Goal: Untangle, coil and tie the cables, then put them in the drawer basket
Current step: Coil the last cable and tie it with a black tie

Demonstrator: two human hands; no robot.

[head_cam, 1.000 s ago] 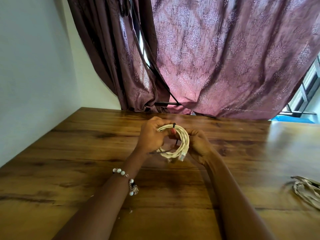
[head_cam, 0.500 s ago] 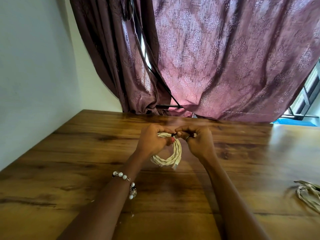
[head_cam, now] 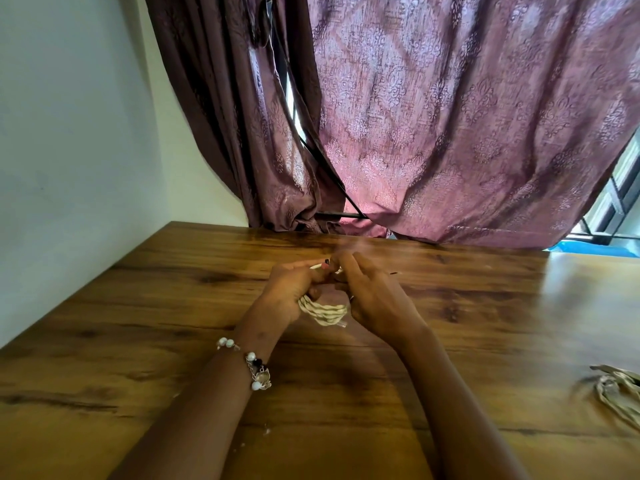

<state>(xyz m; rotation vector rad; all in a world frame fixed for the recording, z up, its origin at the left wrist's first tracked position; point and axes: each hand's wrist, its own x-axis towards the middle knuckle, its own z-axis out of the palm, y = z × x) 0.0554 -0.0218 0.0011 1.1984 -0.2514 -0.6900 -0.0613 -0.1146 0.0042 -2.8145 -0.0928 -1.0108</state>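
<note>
We hold the coiled cream cable (head_cam: 323, 311) just above the wooden table (head_cam: 138, 306), between our hands. Our left hand (head_cam: 291, 289) curls round the coil's near-left side; our right hand (head_cam: 372, 299) works at its top, fingers bent, though whether they pinch the thin dark tie (head_cam: 393, 273) we cannot tell. This looks like the tying step; next the tie wants cinching. The coil stands nearly edge-on, its long axis running left to right. A second cable bundle (head_cam: 620, 396) lies well apart, right.
</note>
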